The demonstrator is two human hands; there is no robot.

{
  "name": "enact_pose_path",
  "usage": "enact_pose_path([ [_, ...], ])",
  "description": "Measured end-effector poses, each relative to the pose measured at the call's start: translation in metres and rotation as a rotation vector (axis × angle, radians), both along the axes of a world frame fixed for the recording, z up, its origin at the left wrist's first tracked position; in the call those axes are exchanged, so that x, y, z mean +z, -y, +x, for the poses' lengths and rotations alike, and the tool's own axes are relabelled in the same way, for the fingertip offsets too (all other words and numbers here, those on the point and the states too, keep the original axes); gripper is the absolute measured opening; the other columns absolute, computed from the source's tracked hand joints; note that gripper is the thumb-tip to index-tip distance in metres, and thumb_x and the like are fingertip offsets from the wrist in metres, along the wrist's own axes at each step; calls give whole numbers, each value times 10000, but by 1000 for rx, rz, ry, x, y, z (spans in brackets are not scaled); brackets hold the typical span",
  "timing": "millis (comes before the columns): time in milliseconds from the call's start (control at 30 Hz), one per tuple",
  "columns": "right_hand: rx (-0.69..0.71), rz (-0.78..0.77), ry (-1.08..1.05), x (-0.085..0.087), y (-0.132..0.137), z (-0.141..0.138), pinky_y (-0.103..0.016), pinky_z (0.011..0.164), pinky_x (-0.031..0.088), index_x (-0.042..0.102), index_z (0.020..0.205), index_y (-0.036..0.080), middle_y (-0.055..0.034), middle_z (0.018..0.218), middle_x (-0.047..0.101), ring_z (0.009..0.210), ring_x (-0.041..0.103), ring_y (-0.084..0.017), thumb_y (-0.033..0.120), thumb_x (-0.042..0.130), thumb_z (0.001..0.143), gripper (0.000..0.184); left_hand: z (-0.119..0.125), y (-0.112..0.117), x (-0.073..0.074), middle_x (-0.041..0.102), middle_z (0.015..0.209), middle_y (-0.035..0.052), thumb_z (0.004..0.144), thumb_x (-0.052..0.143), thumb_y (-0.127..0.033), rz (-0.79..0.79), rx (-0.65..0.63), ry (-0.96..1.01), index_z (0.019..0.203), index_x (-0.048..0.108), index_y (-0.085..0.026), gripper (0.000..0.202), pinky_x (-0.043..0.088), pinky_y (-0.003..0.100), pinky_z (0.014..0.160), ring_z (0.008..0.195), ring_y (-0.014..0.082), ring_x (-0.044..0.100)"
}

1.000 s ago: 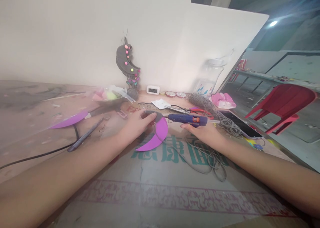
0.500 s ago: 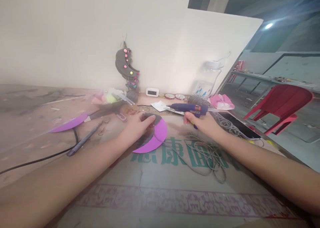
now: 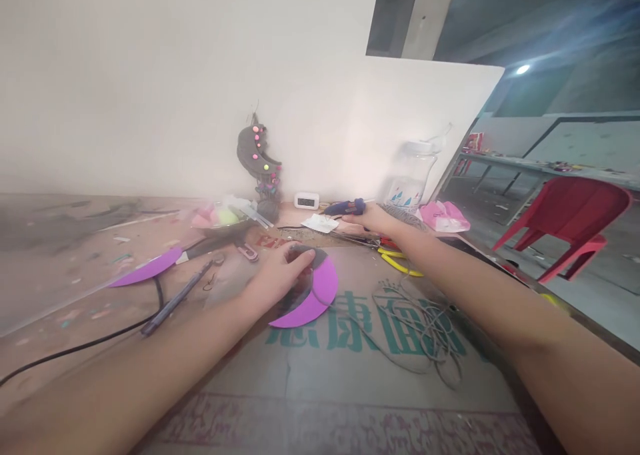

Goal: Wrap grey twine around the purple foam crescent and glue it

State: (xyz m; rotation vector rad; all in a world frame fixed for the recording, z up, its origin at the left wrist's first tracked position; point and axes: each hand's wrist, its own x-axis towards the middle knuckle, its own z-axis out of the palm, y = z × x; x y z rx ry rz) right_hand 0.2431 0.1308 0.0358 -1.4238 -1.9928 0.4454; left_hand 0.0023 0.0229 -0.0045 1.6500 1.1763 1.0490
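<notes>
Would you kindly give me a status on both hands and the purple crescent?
Left hand pressing down on purple crescent. Right hand holding blue glue gun back by the wall. Loose grey cord lying beside crescent.

A craft workshop is indicated: a cardboard-covered bench (image 3: 350, 388) is strewn with a glue gun (image 3: 343, 207), cord (image 3: 420, 322), purple foam crescents (image 3: 145, 268) and a beaded moon ornament (image 3: 255, 155).

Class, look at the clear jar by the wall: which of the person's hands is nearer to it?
Right. The right hand, gripping the blue glue gun, is just left of the jar at the table's back; the left hand rests on the purple crescent, much nearer the camera.
</notes>
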Motion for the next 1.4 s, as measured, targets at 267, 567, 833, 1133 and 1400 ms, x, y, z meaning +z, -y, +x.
enact_pose_path([
  [267, -69, -9, 80, -10, -9, 4, -314, 808, 486, 688, 983, 133, -69, 877, 737, 839, 646, -205, 353, 690, 742, 327, -1, 0, -1, 607, 717, 7, 806, 521, -462, -9, 3, -15, 870, 607, -182, 300, 414, 274, 593, 632, 152, 566],
  [567, -142, 107, 165, -4, 38, 22, -325, 802, 443, 674, 984, 143, -111, 962, 711, 894, 633, -237, 434, 543, 839, 351, -2, -5, -6, 625, 698, 11, 794, 531, -468, 20, 23, 2, 781, 579, -180, 292, 421, 275, 603, 623, 150, 574],
  [833, 167, -456, -124, 2, 131, -21, -193, 360, 297, 475, 871, 213, 48, 709, 607, 376, 388, -45, 512, 642, 741, 366, -1, -4, -5, 621, 696, 6, 799, 547, -475, 54, 78, 47, 798, 553, -182, 293, 416, 277, 634, 667, 155, 580],
  [1133, 400, -842, -452, -4, 157, -40, -201, 407, 420, 419, 1095, 216, 74, 584, 563, 424, 494, -83, 392, 655, 773, 437, -2, -2, 0, 621, 716, 14, 812, 533, -495, 77, 99, 13, 779, 544, -181, 316, 418, 296, 667, 687, 154, 581],
  [1400, 176, -125, 146, 12, 127, -11, -251, 545, 366, 664, 835, 186, 7, 648, 568, 586, 492, -116, 360, 575, 817, 196, -2, -2, -3, 632, 688, 9, 815, 520, -436, 75, 78, -38, 744, 552, -180, 267, 420, 299, 662, 658, 153, 587],
])
